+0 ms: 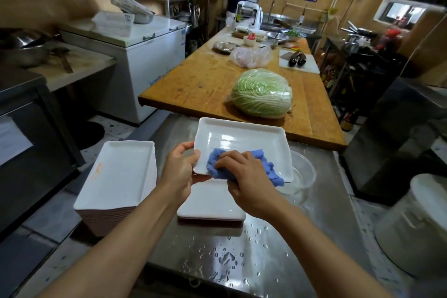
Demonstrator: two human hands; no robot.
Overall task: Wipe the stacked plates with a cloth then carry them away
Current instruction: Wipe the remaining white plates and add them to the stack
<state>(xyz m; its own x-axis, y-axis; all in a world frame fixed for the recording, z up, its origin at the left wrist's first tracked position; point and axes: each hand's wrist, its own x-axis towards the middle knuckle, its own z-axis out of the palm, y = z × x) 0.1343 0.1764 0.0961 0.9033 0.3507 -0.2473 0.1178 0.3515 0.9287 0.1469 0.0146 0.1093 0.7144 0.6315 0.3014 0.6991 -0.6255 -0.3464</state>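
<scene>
The steel bench [242,261] carries the work, its surface beaded with water drops, which suggests the plates come to it wet and need drying. On its left edge stands a tall stack of plates [118,176], set apart from a shorter stack [210,210] right in front of the person; whether the tall one is the wiped pile cannot be told. A single white rectangular plate [242,145] is lifted above the shorter stack and tilted toward the person, likely so its face is open to the cloth. The left hand [181,169] grips the plate's near-left corner, thumb over the rim, steadying it against the rubbing. The right hand [244,176] is curled around a bunched blue cloth [242,164], pressing it onto the plate's near part. A clear bowl [302,174] sits just beside the plate's right edge.
</scene>
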